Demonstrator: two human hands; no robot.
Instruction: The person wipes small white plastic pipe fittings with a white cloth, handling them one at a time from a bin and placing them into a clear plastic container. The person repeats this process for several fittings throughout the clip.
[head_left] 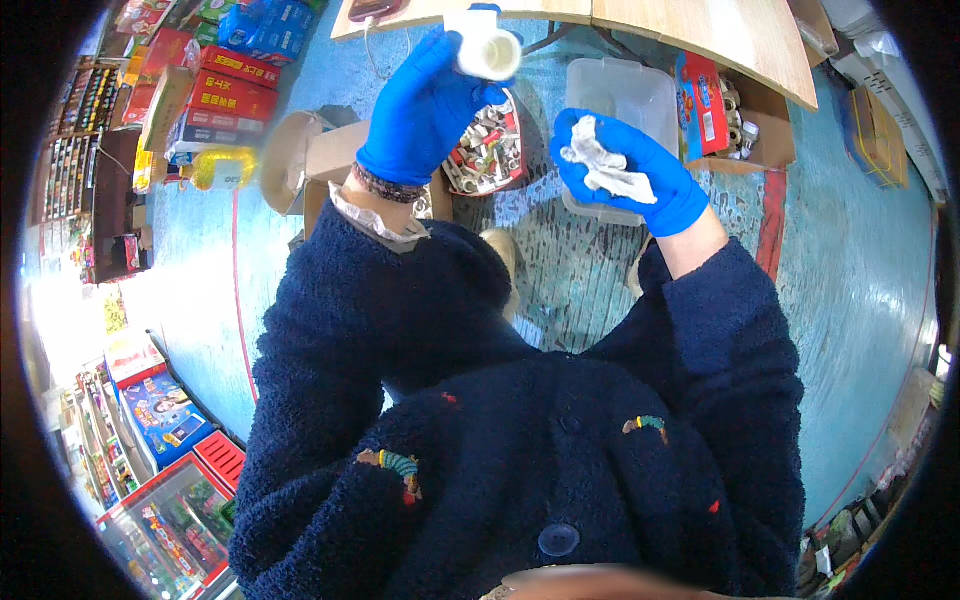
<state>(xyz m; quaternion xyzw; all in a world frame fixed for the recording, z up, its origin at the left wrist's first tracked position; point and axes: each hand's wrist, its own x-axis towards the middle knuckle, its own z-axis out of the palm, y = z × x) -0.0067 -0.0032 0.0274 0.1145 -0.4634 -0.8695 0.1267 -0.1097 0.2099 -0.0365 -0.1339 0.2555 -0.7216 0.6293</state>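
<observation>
Treat the fitting (487,46), clamped at the end of the left grip (420,112), as probably light, stiff and slick, best taken around its outside, with cloth (606,166) clasped in the right grip (645,172).

Twelve o'clock: smooth white plastic fitting (490,55). One o'clock: crumpled matt cloth-like wipe (610,170); translucent plastic tub (610,88); wooden tabletop (700,40). Six o'clock: rough-piled cloth jacket (540,450).

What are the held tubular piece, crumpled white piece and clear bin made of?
White tubular piece: probably plastic, smooth, slight sheen; soft highlights.
Crumpled white piece: cloth or tissue, matte; soft folds, can't tell which.
Clear bin: likely plastic, translucent; blue floor seems to tint through.
</observation>
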